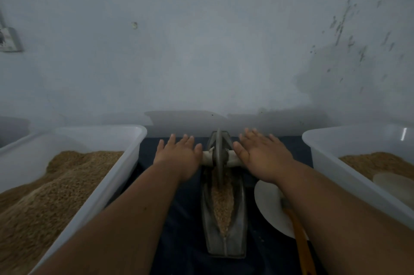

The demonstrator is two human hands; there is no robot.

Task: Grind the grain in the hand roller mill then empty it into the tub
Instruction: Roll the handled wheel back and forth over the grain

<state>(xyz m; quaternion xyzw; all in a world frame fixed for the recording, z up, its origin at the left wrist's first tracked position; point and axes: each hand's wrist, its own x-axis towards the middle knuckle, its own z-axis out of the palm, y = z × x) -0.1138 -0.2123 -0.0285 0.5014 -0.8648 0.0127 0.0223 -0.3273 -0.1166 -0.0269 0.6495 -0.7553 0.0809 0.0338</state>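
Dead centre on a dark cloth [179,241]: a long metal mill [224,243], lying lengthwise toward the wall [201,50]. In its trough, a strip of grain [221,203], from the near tip up to the wheel [218,147]. Wheel upright on edge at the far end of the trough, on a pale axle [207,157] jutting out to both sides. Left hand [179,158] laid flat on the left end of the axle, fingers straight and slightly spread, pointing at the wall, gripping nothing. Right hand [262,158] likewise flat on the right end, fingers straight and spread, thumb close by the wheel. Both forearms stretched out either side of the mill. Left of the cloth, a white tub [125,174] heaped with brown grain; right of it, a second tub [324,162] with a lower layer of grain and something pale and round, too blurred to name. Between mill and second tub, under the right forearm, a white dish [268,205] and a yellow handle [300,241], their join hidden by the arm
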